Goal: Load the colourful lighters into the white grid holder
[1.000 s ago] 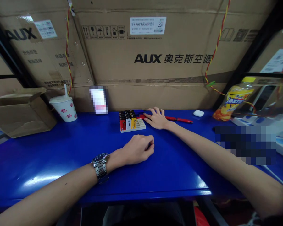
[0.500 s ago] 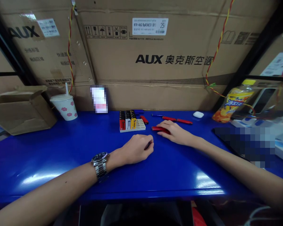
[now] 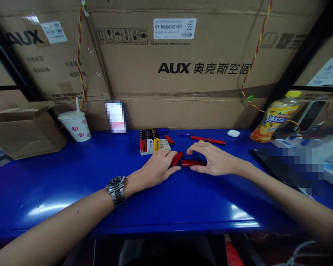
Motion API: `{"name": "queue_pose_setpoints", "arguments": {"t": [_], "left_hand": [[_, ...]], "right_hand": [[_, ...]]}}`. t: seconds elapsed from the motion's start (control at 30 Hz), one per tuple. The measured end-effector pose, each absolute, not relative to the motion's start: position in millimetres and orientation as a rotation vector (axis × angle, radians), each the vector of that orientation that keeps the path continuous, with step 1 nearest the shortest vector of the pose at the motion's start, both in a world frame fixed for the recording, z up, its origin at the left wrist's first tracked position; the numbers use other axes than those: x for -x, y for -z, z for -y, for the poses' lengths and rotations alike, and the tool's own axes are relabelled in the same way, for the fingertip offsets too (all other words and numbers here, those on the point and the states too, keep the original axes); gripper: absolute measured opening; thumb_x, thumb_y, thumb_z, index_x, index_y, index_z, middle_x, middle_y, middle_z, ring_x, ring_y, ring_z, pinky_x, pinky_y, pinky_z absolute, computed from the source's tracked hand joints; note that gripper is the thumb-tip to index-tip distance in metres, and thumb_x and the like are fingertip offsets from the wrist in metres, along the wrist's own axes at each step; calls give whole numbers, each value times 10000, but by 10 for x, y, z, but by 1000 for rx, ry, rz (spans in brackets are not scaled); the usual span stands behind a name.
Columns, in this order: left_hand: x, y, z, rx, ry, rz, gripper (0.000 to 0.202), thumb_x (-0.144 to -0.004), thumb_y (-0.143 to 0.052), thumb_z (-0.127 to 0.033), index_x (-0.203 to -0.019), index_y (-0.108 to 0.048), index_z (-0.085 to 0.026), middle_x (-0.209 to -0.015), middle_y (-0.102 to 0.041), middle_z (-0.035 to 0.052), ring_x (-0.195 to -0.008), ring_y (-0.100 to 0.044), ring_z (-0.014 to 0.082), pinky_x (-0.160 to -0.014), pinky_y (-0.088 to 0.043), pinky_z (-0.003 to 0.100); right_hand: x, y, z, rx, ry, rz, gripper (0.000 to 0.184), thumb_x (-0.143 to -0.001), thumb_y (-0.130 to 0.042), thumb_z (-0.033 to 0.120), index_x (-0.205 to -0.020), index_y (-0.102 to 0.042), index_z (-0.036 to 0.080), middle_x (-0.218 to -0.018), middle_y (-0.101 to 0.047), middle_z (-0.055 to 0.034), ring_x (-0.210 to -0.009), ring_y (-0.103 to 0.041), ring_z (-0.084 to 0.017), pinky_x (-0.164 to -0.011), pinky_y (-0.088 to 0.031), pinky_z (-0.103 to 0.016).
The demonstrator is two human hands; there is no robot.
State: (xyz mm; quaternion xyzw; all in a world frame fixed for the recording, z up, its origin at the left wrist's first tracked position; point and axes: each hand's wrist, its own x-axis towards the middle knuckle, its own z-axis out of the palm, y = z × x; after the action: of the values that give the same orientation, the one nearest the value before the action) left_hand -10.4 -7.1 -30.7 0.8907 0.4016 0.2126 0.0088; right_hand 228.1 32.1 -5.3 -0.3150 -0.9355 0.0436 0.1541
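My left hand point(image 3: 158, 165), with a watch on its wrist, is closed on a red lighter point(image 3: 177, 158) whose end sticks out past the fingers. Another red lighter point(image 3: 192, 163) lies flat on the table just right of it. Over that one arches my right hand point(image 3: 212, 158), index finger and thumb apart, the thumb close against the lighter; whether they touch I cannot tell. Behind my left hand stands a white gridded tray point(image 3: 164, 145) with rows of red, white and yellow lighters point(image 3: 150, 143), black tops up. A loose red lighter point(image 3: 169, 140) lies at the tray's right side.
More red lighters point(image 3: 217, 141) and a blue one point(image 3: 184, 135) lie behind my right hand. A paper cup point(image 3: 77, 127), a phone point(image 3: 116, 116) and an open carton point(image 3: 24, 129) stand left. A white case point(image 3: 233, 133), drink bottle point(image 3: 276, 118) and dark tablet point(image 3: 269, 162) are right.
My left hand has moved forward toward the tray, and a red lighter now shows in its fingers. My right hand has lifted its fingers off a red lighter, which now lies slightly nearer me.
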Motion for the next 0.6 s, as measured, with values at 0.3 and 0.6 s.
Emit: {"name": "queue_pose_setpoints", "arguments": {"t": [0.3, 0.6], "left_hand": [[105, 137, 105, -2772, -336, -1408, 318, -896, -386, -187, -1162, -502, -58, -965, -642, 171, -878, -619, 260, -770, -474, 388], [174, 63, 44, -2431, -405, -1436, 332, -879, -477, -370, -1101, -548, -132, -704, -605, 26, -615, -549, 173, -601, -396, 301]], "right_hand": [[-2433, 58, -319, 1047, -366, 2550, 268, -939, -412, 423, -1020, -539, 201, -867, -625, -61, -733, -574, -182, -701, -444, -330], [-2210, -111, -674, 830, -824, 1827, 266, -641, -743, 341, -827, -647, 177, -747, -634, -21, -624, -525, -129, -573, -407, -276]]}}
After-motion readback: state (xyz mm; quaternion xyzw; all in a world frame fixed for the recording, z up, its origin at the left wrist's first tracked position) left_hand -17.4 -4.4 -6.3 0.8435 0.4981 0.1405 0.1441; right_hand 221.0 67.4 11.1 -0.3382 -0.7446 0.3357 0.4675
